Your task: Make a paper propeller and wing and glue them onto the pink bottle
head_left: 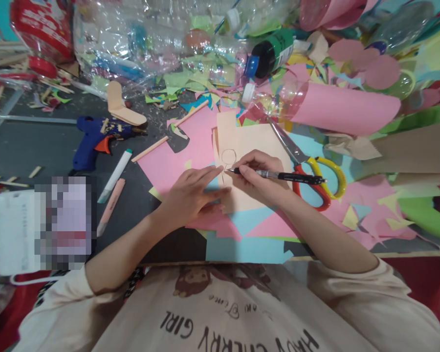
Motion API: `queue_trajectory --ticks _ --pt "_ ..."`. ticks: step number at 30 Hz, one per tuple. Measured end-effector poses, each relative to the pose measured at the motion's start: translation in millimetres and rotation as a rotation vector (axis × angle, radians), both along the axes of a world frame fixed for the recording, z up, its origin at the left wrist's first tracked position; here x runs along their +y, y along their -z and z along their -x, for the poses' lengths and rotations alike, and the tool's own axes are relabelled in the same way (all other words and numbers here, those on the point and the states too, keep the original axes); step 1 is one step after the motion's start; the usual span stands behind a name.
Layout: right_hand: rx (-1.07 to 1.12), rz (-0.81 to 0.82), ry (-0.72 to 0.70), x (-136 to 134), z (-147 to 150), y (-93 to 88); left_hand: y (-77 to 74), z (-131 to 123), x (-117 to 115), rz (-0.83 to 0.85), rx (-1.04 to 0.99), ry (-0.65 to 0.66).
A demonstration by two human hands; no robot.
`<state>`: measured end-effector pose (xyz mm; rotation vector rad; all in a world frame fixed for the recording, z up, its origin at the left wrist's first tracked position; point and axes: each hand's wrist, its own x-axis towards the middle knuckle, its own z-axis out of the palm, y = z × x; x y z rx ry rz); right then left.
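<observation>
My right hand (261,177) grips a black-and-clear pen (297,178), its tip on a peach sheet of paper (256,142). Near the tip, the sheet carries a drawn oval with a few short lines under it. My left hand (198,191) lies flat with fingers stretched out, the fingertips at the left edge of that sheet. Pink paper (198,142) and light blue paper (249,248) lie beneath. Just right of my right hand, scissors (297,155) with red and yellow handles rest on the papers.
To the left lie a blue glue gun (91,142), a green-capped marker (115,176), a pink marker (110,208) and a white box-like device (16,230). Plastic bottles (264,54) and paper scraps crowd the back. A bottle wrapped in pink paper (346,107) lies at the right.
</observation>
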<state>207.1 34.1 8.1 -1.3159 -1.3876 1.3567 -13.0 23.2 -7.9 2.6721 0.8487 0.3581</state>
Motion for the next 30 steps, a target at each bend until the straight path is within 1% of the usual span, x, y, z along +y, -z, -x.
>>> queue_trajectory --ticks 3,8,13,17,21,26,30 --pt "0.004 0.025 0.01 -1 2 1.1 -2.8 1 2 -0.006 0.027 0.019" --pt "0.024 0.084 0.02 -2 4 7.3 -4.5 4 8 -0.021 0.012 0.048" --pt "-0.051 0.082 -0.008 -2 3 12.7 -5.1 4 9 -0.013 0.004 0.049" --pt "-0.082 0.07 -0.043 -2 3 10.8 -4.1 3 8 -0.004 -0.001 0.038" --pt "-0.124 0.081 -0.048 0 4 5.9 -1.9 5 7 0.012 -0.017 0.043" --pt "-0.133 0.121 -0.12 2 3 1.4 -0.8 7 6 0.091 -0.062 0.054" --pt "-0.108 0.126 -0.08 1 4 2.8 -0.5 7 5 0.148 -0.043 0.058"
